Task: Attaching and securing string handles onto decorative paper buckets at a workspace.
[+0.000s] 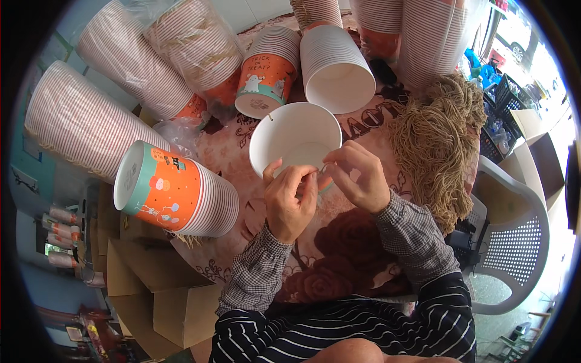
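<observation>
A single white paper bucket [295, 142] lies tilted on the table with its mouth toward me. My left hand [292, 199] grips its near rim. My right hand [358, 175] pinches something thin, probably a piece of twine, at the same rim; the twine is too small to make out clearly. A heap of tan twine pieces [436, 142] lies just right of my hands.
Stacks of orange-printed paper buckets lie around: one at the left [175, 190], one behind [269, 69], a white-mouthed stack [336, 69], several wrapped stacks [82, 121] further back. A floral tablecloth [339, 248] covers the table. Cardboard boxes [163, 290] lower left, white plastic chair [514, 242] right.
</observation>
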Action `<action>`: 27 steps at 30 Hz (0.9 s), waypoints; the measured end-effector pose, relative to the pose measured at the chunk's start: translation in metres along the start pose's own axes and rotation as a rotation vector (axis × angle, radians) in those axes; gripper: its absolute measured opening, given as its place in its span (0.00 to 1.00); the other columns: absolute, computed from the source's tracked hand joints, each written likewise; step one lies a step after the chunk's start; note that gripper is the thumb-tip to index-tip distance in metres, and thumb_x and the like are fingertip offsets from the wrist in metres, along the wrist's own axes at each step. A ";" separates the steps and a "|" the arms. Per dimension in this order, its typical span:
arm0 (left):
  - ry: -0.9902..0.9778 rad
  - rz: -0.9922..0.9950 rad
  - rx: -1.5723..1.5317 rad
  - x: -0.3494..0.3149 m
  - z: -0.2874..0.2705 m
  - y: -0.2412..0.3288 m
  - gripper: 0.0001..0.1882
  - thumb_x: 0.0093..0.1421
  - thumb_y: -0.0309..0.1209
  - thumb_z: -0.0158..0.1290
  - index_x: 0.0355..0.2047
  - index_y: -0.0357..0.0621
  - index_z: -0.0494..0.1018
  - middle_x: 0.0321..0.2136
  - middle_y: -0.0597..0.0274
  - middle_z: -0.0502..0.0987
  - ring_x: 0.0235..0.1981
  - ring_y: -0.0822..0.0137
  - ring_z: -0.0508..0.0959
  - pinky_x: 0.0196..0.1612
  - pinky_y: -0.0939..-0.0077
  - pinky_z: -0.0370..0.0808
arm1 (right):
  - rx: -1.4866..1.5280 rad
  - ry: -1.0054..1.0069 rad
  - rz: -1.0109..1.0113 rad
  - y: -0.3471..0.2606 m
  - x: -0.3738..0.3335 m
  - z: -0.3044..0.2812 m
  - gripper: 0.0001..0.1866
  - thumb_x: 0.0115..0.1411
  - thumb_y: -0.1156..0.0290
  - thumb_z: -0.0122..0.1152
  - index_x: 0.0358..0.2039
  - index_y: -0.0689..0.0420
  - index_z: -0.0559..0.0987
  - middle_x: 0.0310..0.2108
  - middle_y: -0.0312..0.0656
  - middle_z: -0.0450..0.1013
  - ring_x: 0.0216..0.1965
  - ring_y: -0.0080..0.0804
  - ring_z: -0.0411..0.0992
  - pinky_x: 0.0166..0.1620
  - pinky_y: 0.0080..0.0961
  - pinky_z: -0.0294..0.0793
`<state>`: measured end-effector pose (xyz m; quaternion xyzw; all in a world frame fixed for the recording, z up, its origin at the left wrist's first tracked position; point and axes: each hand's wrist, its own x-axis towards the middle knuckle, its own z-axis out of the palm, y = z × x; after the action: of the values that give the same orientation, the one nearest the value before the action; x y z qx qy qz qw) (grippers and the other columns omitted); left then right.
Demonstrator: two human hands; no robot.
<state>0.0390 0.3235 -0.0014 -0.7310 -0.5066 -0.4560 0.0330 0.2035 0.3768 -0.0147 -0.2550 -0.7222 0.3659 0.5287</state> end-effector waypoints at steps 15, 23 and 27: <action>0.020 0.133 -0.027 0.000 0.001 -0.002 0.06 0.56 0.21 0.55 0.34 0.44 0.73 0.25 0.69 0.77 0.30 0.70 0.78 0.59 0.66 0.59 | -0.074 -0.019 -0.069 -0.001 -0.007 0.008 0.08 0.52 0.80 0.59 0.34 0.60 0.73 0.20 0.45 0.73 0.22 0.38 0.76 0.25 0.28 0.74; 0.084 0.141 -0.002 -0.003 0.001 -0.001 0.02 0.58 0.24 0.56 0.31 0.44 0.74 0.25 0.69 0.76 0.30 0.69 0.78 0.57 0.65 0.63 | -0.216 -0.031 -0.200 0.008 -0.008 0.010 0.08 0.50 0.81 0.58 0.31 0.59 0.73 0.20 0.43 0.74 0.20 0.40 0.75 0.23 0.29 0.74; 0.112 0.130 -0.036 -0.006 0.004 -0.002 0.01 0.59 0.25 0.55 0.30 0.44 0.73 0.25 0.68 0.76 0.30 0.68 0.77 0.55 0.64 0.64 | -0.149 -0.001 -0.172 0.018 -0.009 0.007 0.07 0.51 0.82 0.56 0.31 0.60 0.73 0.21 0.42 0.74 0.20 0.33 0.74 0.24 0.25 0.73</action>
<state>0.0398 0.3220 -0.0086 -0.7363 -0.4472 -0.5019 0.0776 0.1992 0.3789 -0.0362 -0.2306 -0.7669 0.2644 0.5374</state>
